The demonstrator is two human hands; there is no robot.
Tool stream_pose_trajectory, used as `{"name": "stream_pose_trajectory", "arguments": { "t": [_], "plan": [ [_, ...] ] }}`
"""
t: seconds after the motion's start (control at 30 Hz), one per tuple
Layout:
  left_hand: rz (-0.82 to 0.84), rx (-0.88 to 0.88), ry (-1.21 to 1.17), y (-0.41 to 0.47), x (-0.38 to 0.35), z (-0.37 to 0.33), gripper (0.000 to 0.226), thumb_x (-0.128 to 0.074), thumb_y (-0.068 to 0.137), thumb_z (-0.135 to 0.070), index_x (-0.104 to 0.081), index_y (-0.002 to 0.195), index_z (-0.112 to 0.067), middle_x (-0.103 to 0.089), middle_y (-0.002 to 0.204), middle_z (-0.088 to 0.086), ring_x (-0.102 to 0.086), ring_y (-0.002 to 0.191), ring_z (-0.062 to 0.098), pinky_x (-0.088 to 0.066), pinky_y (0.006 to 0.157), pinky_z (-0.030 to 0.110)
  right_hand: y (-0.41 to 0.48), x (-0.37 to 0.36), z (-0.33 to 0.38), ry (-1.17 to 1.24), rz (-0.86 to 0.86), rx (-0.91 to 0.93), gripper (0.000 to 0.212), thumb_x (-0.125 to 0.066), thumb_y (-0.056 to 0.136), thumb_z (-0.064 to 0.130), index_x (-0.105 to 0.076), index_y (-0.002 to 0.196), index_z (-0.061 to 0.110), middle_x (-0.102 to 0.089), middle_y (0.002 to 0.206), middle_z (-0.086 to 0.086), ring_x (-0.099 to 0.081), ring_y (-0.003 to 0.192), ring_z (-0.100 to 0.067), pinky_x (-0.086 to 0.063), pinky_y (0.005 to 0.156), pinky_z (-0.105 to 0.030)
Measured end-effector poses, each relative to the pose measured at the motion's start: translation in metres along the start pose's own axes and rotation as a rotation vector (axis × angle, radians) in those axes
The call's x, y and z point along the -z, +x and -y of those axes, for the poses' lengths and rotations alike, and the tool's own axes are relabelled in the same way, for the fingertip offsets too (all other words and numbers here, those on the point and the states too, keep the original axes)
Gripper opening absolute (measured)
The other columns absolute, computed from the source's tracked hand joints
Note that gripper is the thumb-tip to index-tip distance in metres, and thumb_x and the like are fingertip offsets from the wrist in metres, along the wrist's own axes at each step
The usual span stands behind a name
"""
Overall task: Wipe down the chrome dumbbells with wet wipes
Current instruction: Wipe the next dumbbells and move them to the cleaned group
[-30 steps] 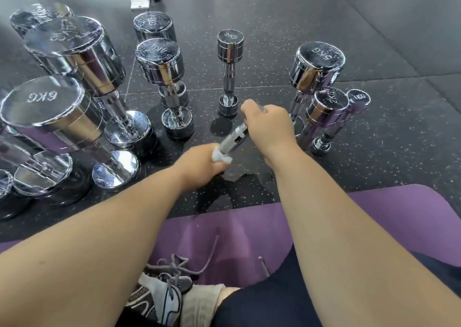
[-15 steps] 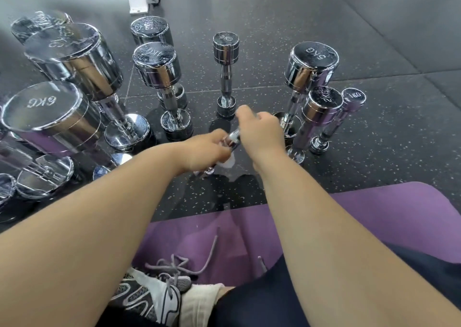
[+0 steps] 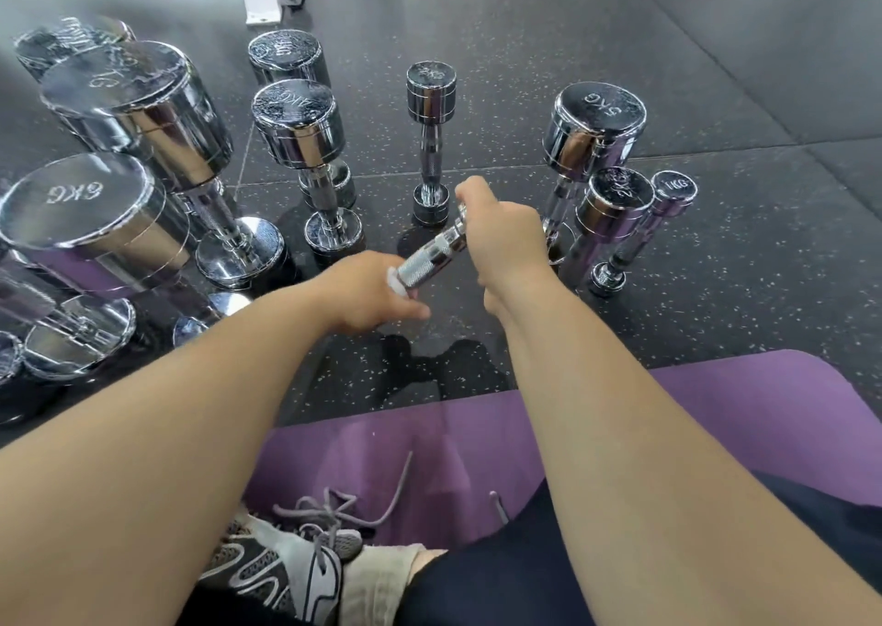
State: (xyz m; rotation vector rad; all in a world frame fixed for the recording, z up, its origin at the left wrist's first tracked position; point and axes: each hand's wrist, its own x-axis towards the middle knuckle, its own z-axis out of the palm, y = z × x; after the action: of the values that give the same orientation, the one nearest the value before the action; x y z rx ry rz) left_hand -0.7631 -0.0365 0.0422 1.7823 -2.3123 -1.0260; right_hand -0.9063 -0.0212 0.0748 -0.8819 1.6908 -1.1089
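The person sits on a purple mat (image 3: 763,415) at the edge of a dark speckled rubber floor (image 3: 716,291) and holds a small dumbbell (image 3: 432,255) in the air between both hands, tilted so that its far end points up and to the right. The right hand (image 3: 506,241) is curled tight round the upper end and hides that head. The left hand (image 3: 367,293) is wrapped round the lower end with a white wet wipe (image 3: 395,286) bunched between its fingers and the metal, so only a sliver of the wipe shows at the edge of the fist. The knurled chrome grip is bare between the two fists. The other chrome dumbbells stand upright on the floor in a loose arc beyond the hands. A heavy one marked 6KG (image 3: 81,224) is at the near left, with a tall large-headed one (image 3: 143,114) behind it. A medium dumbbell (image 3: 298,128) stands left of centre. A slim dumbbell (image 3: 431,100) stands just beyond the held one. On the right is a close cluster: a big-headed dumbbell (image 3: 592,133), a smaller one (image 3: 615,205) just beside it, and a thin one marked 1KG (image 3: 670,195) at the outer edge. A grey and white laced shoe (image 3: 286,573) rests on the mat beneath the left forearm.
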Motion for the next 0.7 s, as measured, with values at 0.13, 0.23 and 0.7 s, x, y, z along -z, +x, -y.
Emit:
{"name": "stream_pose_trajectory", "arguments": {
  "t": [0.13, 0.23, 0.7],
  "plan": [
    [-0.075, -0.035, 0.087, -0.001, 0.014, -0.009, 0.031, -0.077, 0.080, -0.041, -0.053, 0.081, -0.021, -0.060, 0.071, -0.003, -0.055, 0.065, 0.017, -0.038, 0.058, 0.028, 0.001, 0.005, 0.005, 0.131, 0.013, -0.080, 0.037, -0.053, 0.086, 0.042, -0.031, 0.065, 0.019, -0.026, 0.060, 0.003, -0.022, 0.053, -0.017, -0.020, 0.049, -0.031],
    [-0.164, -0.093, 0.129, 0.002, 0.012, -0.031, 0.030, -0.074, 0.082, -0.031, -0.048, 0.091, -0.021, -0.057, 0.074, -0.004, -0.056, 0.070, 0.019, -0.039, 0.058, 0.031, 0.002, 0.008, 0.004, 0.138, 0.037, -0.061, 0.037, -0.052, 0.087, 0.040, -0.033, 0.063, 0.020, -0.025, 0.057, 0.004, -0.021, 0.053, -0.018, -0.018, 0.049, -0.031],
    [-0.133, -0.054, 0.046, -0.001, 0.007, 0.000, 0.032, -0.078, 0.079, -0.040, -0.054, 0.085, -0.020, -0.057, 0.070, -0.007, -0.054, 0.063, 0.010, -0.038, 0.058, 0.026, 0.004, 0.008, 0.003, 0.142, -0.022, -0.032, 0.037, -0.053, 0.087, 0.039, -0.031, 0.064, 0.020, -0.025, 0.057, 0.004, -0.023, 0.054, -0.017, -0.020, 0.051, -0.031]
  ]
}}
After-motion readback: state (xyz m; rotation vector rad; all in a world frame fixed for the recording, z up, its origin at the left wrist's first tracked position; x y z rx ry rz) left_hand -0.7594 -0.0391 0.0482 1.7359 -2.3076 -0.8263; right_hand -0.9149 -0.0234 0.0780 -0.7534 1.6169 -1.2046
